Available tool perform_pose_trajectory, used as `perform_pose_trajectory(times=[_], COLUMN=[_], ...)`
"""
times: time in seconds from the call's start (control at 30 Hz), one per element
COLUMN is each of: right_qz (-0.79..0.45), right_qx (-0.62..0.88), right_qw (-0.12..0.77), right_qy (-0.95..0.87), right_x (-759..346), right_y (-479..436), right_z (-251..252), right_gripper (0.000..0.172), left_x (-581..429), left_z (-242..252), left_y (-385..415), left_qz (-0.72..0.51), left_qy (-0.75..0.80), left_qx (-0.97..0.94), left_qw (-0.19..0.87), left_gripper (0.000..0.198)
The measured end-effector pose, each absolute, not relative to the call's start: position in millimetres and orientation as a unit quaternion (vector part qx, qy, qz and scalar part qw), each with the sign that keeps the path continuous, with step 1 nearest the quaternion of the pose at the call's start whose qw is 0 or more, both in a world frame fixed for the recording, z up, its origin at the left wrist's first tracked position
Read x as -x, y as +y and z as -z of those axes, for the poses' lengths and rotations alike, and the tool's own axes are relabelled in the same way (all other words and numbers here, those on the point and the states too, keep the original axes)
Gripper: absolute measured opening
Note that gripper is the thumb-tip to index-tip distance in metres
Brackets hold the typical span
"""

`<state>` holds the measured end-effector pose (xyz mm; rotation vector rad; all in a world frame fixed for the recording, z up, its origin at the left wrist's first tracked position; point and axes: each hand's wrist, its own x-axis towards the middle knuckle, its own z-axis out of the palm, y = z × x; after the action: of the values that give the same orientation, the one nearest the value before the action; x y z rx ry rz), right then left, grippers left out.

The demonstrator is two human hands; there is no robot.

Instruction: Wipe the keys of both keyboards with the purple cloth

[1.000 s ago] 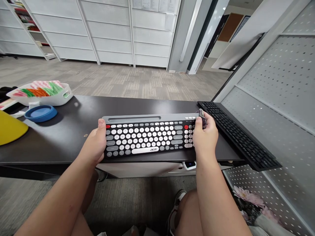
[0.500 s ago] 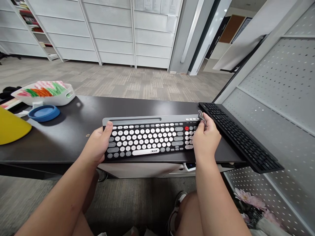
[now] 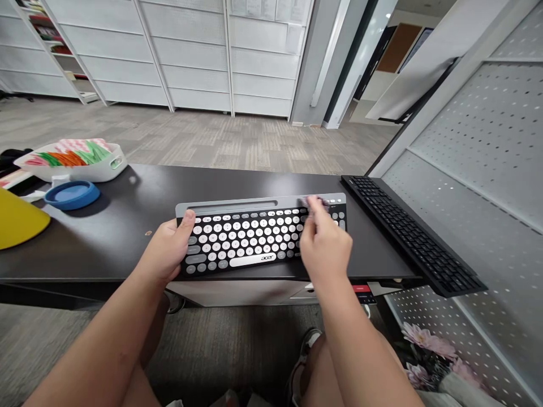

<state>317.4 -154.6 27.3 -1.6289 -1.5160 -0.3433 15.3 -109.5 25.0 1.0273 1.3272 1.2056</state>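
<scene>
A grey-framed Acer keyboard (image 3: pixel 250 234) with round white and grey keys is held over the front part of the dark desk. My left hand (image 3: pixel 172 246) is closed around its left end, thumb on top near the upper-left keys. My right hand (image 3: pixel 324 237) is over the keyboard's right part, fingers pinched on a small crumpled dark-grey cloth (image 3: pixel 306 202), which is smeared by motion. That cloth lies against the grey strip along the upper edge. My right hand hides part of the keys on that side.
A second, black keyboard (image 3: pixel 416 234) lies along the desk's right edge, its near end sticking out. At left on the desk (image 3: pixel 106 237) are a blue round dish (image 3: pixel 72 195), a white basket (image 3: pixel 99 169) of colourful strips and a yellow object (image 3: pixel 21 220). A perforated panel (image 3: pixel 487 130) stands right.
My right hand has moved left along the keyboard's top strip with the cloth, uncovering the right end. My left hand keeps its hold, and the keyboard has barely moved.
</scene>
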Motion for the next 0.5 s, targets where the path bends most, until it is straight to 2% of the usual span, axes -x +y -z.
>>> perform_pose_trajectory(times=[0.17, 0.37, 0.5], right_qz=[0.118, 0.122, 0.060], right_qx=[0.514, 0.480, 0.417], right_qw=[0.409, 0.375, 0.349], right_qy=[-0.745, -0.784, -0.837], right_x=[-253.7, -221.1, -222.3], right_y=[-171.5, -178.2, -179.3], right_z=[-18.0, -3.8, -6.9], right_gripper=[0.047, 0.046, 0.045], left_x=[-16.7, -14.5, -15.2], left_z=[-25.7, -22.3, -23.0], left_y=[-110.1, -107.7, -107.0], left_qz=[-0.505, -0.515, -0.519], left_qy=[0.552, 0.559, 0.559], left_qx=[-0.419, -0.410, -0.407], left_qw=[0.514, 0.504, 0.503], left_gripper=[0.055, 0.055, 0.053])
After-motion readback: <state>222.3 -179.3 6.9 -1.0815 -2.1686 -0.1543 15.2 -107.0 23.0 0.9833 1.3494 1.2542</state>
